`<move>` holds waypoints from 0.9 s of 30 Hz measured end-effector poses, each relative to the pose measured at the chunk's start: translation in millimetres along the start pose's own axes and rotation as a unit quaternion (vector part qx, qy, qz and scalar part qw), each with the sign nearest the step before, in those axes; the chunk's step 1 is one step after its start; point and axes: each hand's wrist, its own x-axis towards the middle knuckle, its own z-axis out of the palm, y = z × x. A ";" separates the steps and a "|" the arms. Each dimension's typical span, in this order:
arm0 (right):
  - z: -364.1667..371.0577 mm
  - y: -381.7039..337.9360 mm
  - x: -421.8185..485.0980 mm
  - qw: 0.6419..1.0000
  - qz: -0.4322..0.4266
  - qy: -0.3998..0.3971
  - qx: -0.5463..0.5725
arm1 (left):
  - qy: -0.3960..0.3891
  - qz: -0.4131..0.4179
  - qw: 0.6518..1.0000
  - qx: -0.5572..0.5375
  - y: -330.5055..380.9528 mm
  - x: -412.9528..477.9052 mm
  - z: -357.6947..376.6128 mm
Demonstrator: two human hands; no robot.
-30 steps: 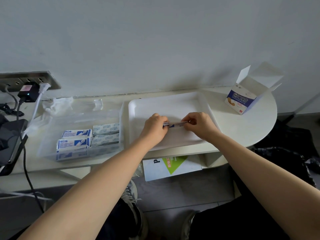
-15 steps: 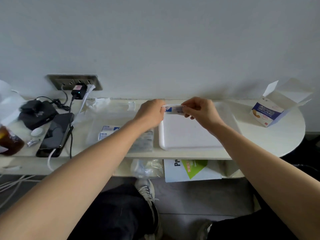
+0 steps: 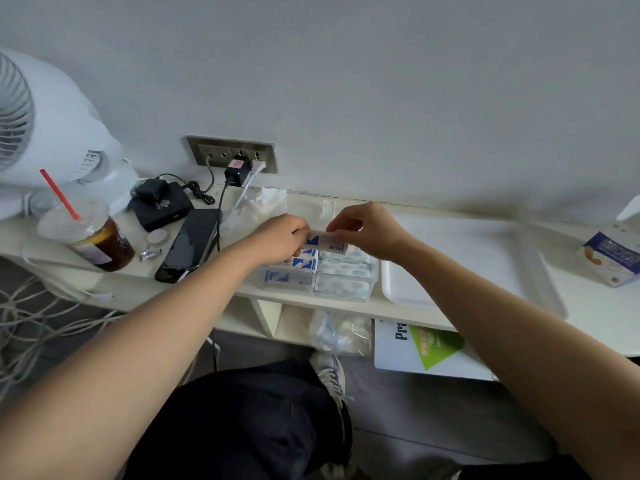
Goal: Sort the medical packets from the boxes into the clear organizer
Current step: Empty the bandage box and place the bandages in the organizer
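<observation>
My left hand [image 3: 282, 241] and my right hand [image 3: 372, 230] each pinch one end of a small stack of blue-and-white medical packets [image 3: 325, 241]. The stack hangs just above the clear organizer [image 3: 372, 271] on the white shelf. Inside the organizer lie blue-and-white packets [image 3: 294, 277] on the left and pale patterned packets [image 3: 343, 275] on the right. An opened blue-and-white box [image 3: 609, 258] stands at the far right of the shelf.
A white tray [image 3: 485, 261] lies right of the organizer. Left of it are a black phone [image 3: 188, 249], a black device [image 3: 161, 206], an iced drink cup [image 3: 91, 237], cables, and a white fan [image 3: 45, 126]. A wall socket strip [image 3: 232, 154] is behind.
Both hands carried the packet stack left from above the white tray to above the organizer. The view swung left with them, bringing the fan and cup into sight.
</observation>
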 end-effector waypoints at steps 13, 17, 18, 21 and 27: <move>48.7 -17.2 20.3 0.985 0.103 -0.136 -0.002 | 0.199 -0.126 0.970 0.054 -50.4 -0.5 -11.8; 60.0 -16.0 23.0 0.984 0.105 -0.130 -0.057 | 0.157 -0.137 0.977 0.035 -52.8 -2.4 -7.6; 58.7 -16.1 22.6 0.985 0.099 -0.127 -0.061 | 0.155 -0.135 0.978 0.023 -53.6 -2.3 -6.9; 46.0 -15.1 22.3 0.994 0.074 -0.081 -0.028 | 0.154 -0.144 0.977 -0.030 -56.6 -2.0 -6.5; 8.6 22.2 30.8 0.965 0.134 0.223 0.016 | 0.165 -0.148 0.973 -0.061 -57.6 -3.0 -4.0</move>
